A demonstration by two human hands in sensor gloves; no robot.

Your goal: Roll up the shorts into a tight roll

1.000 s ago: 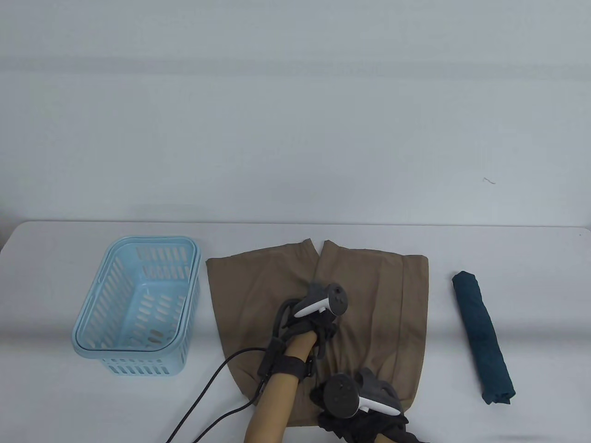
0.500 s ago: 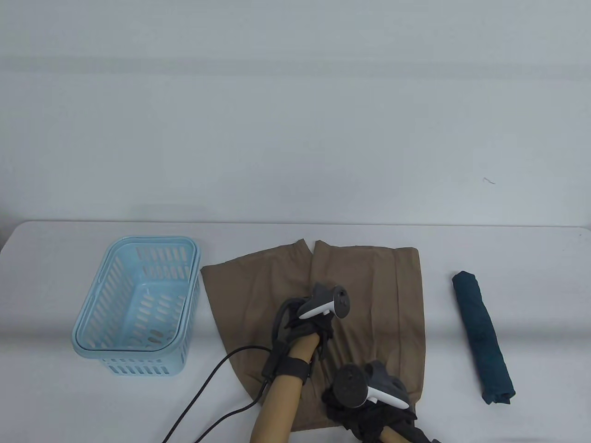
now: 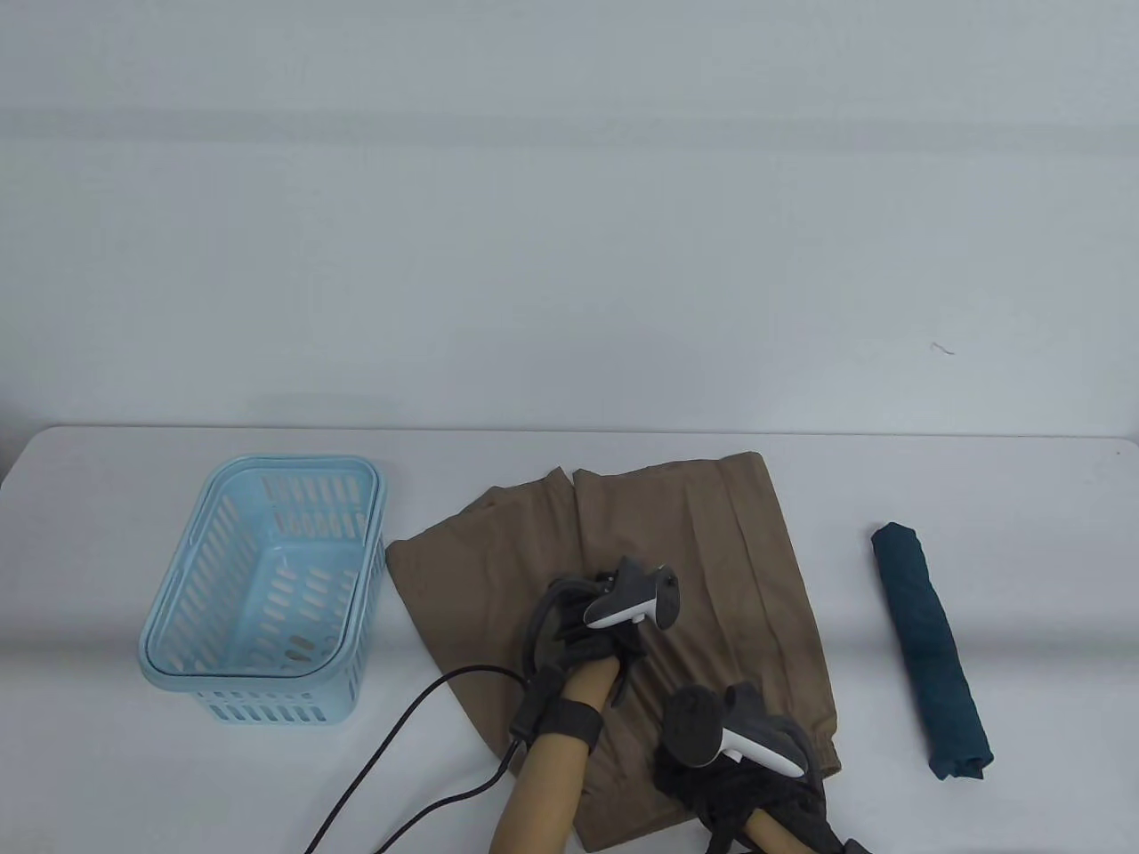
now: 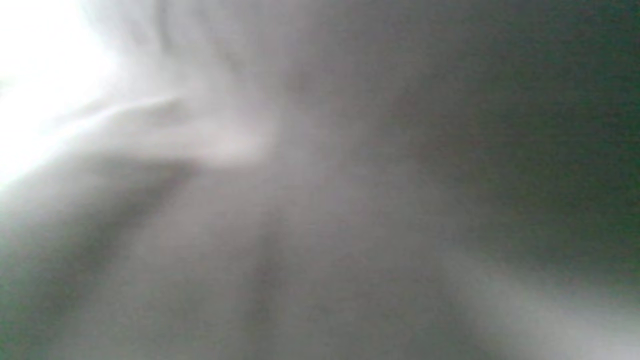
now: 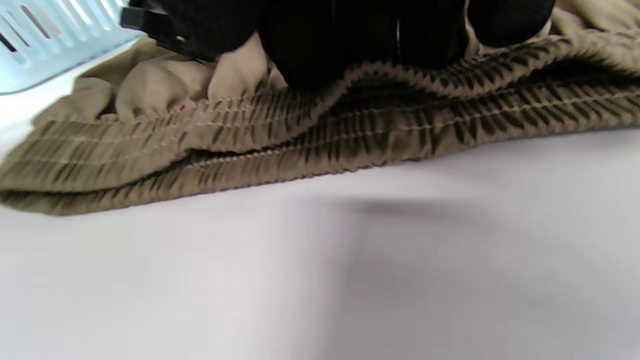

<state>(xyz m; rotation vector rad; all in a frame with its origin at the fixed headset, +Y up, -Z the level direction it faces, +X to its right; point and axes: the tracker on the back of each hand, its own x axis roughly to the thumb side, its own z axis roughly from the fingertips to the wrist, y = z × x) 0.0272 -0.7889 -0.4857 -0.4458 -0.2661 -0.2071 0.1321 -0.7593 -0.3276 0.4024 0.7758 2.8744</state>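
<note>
Table view, hidden: the left hand (image 3: 598, 642) is lying under its tracker, so the fingers are not showing and I cannot tell whether it is gripping or only pressing; the right hand (image 3: 749, 763) is likewise covered by its tracker and is running off the bottom edge; the near edge of the shorts (image 3: 614, 578) is disappearing behind both forearms.
Table view, shorts: the tan shorts are lying flat and unrolled on the table (image 3: 979, 463), between the blue basket (image 3: 267, 587) and a dark teal roll (image 3: 930, 649); the legs are pointing away from the person and leaning to the left; the left hand is resting on the middle, the right on the waistband corner.
Table view, change: since the earlier frames the shorts are turning, the far leg hems swinging left toward the basket and the waistband corner sliding right.
Left wrist view, hidden: everything is blurring into grey; nothing is making itself out.
Right wrist view, shorts: the ribbed elastic waistband (image 5: 350, 125) is lying doubled on the white table; dark gloved fingers (image 5: 320, 40) are pressing down on the cloth just behind it, bunching it; whether they are pinching it I cannot tell; the basket is showing at the upper left corner.
</note>
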